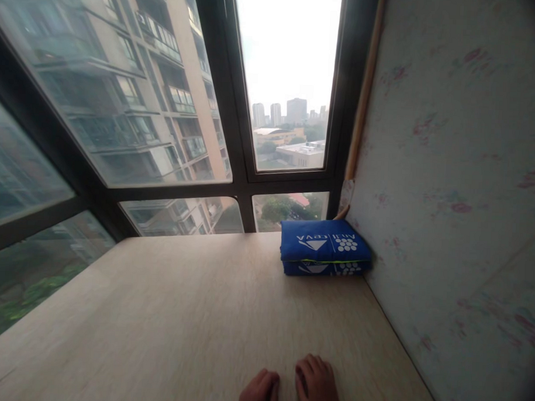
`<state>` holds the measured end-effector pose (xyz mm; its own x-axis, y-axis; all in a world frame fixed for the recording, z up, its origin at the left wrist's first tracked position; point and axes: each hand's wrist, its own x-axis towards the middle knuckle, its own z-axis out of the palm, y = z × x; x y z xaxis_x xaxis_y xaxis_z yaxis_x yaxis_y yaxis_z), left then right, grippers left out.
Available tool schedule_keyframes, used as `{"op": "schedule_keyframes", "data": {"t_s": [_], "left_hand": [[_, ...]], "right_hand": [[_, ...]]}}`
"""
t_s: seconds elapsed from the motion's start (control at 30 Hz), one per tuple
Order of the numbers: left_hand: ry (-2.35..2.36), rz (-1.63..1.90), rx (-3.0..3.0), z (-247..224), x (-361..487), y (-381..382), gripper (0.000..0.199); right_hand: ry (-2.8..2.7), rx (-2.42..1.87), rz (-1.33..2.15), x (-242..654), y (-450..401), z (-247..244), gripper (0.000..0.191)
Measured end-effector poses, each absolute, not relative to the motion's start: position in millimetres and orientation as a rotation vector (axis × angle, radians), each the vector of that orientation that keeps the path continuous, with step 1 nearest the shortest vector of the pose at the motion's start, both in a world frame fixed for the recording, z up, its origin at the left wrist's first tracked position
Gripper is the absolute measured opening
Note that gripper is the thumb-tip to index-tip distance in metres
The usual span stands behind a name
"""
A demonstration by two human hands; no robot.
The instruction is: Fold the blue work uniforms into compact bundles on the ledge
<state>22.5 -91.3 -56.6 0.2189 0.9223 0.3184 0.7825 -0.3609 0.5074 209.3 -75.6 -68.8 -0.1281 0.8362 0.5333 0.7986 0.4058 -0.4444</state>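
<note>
Where hands (289, 388) rest: folded blue cloth (325, 248) lengthwise left-right.

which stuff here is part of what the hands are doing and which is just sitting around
In hand:
- left hand and right hand, side by side, fingers curled, palms down on the pale wooden tabletop, holding nothing
- folded blue fabric stack with white print, in the far right corner, untouched

Just there:
- dark-framed window
- floral-patterned wall panel

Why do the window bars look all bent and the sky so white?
In the head view, the wide lens bends the window frame, most at the edges; the bright sky is washed out; the corners go dark; the blue folded cloth looks fairly sharp, the hands softer.
</note>
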Motion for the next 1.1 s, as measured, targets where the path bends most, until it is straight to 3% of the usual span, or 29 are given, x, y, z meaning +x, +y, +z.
{"op": "schedule_keyframes", "data": {"t_s": [0.63, 1.1], "left_hand": [[1.586, 0.747, 2.158, -38.0, 25.7, -98.4, 0.024], [1.625, 0.842, 2.071, -25.0, 28.2, -98.8, 0.033]], "right_hand": [[-1.896, -1.509, 0.293, 209.6, -82.4, -49.4, 0.013], [-1.958, -1.535, 0.18, 211.0, -80.5, -46.2, 0.011]]}}
